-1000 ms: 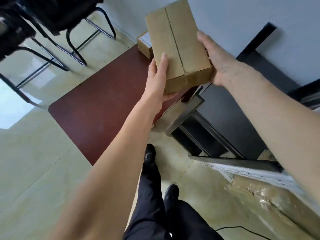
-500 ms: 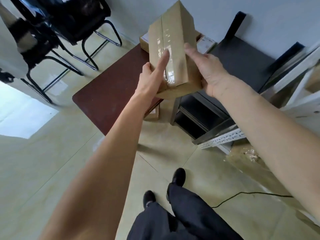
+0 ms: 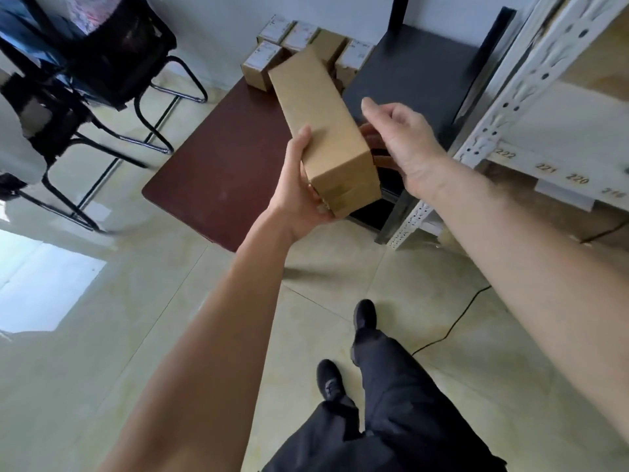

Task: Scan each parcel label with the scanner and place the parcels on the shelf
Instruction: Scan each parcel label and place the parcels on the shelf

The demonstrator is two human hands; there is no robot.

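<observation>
A long brown cardboard parcel [image 3: 323,131] is held in the air over the near end of a dark red table [image 3: 221,168]. My left hand [image 3: 299,189] grips its near end from below, thumb on the left side. My right hand [image 3: 405,144] is just right of the parcel with loosely curled fingers; only its fingertips reach the parcel's right side. Several small parcels with white labels [image 3: 299,49] stand at the table's far end by the wall. A white metal shelf [image 3: 531,97] rises at the right. No scanner is in view.
A low black shelf unit [image 3: 418,73] sits between the table and the white shelf. Black chairs [image 3: 112,63] stand at the left. A black cable [image 3: 452,325] runs over the tiled floor near my feet [image 3: 364,315].
The view has swung right and back, bringing the white shelf into sight. The parcel has dropped lower and tilted. My right hand has come off its side and now only touches it with fingertips.
</observation>
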